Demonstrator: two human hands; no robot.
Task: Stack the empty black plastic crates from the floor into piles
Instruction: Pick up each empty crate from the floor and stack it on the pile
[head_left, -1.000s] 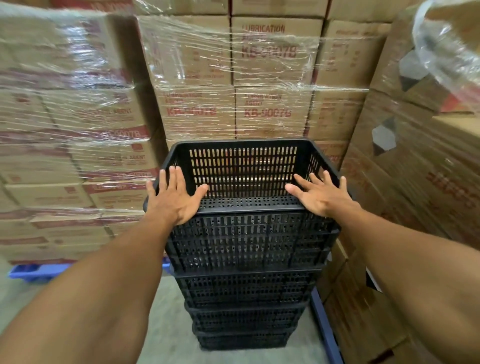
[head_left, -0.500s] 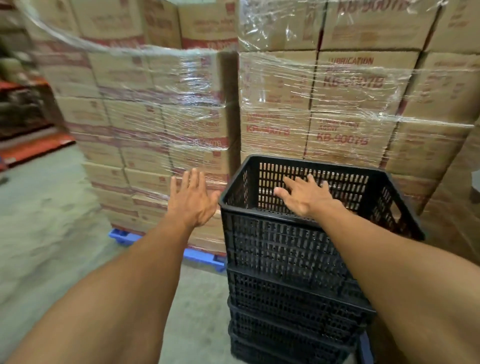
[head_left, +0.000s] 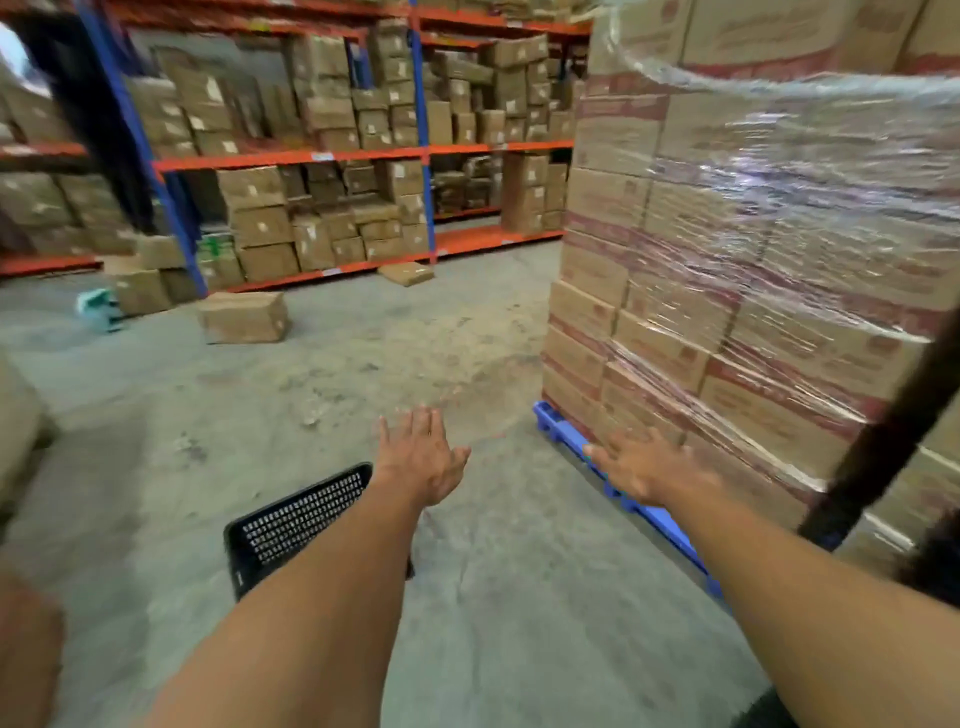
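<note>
The view has swung left, away from the pile of crates that both hands rested on half a second ago; that pile is now out of frame, save for a dark blurred edge at the right that may belong to it, though the blur makes that uncertain; both hands have come off the crate rim and now hang in open air over the concrete floor. The left hand is stretched forward, palm down, fingers spread, its grip released and empty; the right hand is likewise flat and spread, holding nothing, and it shows in front of the blue pallet that carries the shrink-wrapped cartons. One black plastic crate lies on the floor just beneath the left forearm, which covers its near right part; its perforated wall faces the camera, and it stands apart from either hand. Farther off a loose cardboard box sits on the floor, near the orange and blue shelving loaded with more boxes.
</note>
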